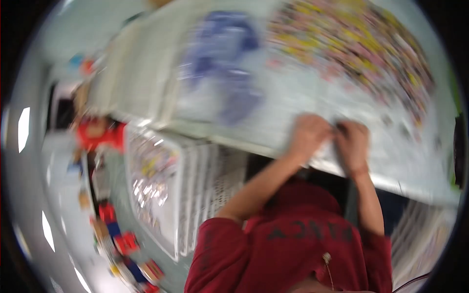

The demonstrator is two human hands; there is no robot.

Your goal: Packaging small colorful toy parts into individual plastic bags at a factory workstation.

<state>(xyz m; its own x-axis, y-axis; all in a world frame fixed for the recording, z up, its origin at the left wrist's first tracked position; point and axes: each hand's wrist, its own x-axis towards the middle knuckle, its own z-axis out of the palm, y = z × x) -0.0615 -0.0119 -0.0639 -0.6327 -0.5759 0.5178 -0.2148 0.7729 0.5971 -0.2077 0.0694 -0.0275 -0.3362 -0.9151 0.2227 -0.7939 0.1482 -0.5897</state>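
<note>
Over the near edge of a white table [288,100], my left hand [310,134] and my right hand [353,146] meet almost fingertip to fingertip. Both have their fingers curled in and closed. Something small and dark shows by the right fingertips, but blur hides what it is. Beyond the hands, at the far right, spreads a large heap of small yellow, pink and dark pieces [351,44]. To the left of that heap lies crumpled blue-purple plastic film [222,44], with a second bluish clump nearer me.
White stacked crates [183,161] stand left of me below the table edge, the top one holding shiny clear packets [149,190]. Pale stacked trays [139,73] sit at the table's left end. Red and blue bins [127,242] line the floor farther left. More crates [422,234] are at lower right.
</note>
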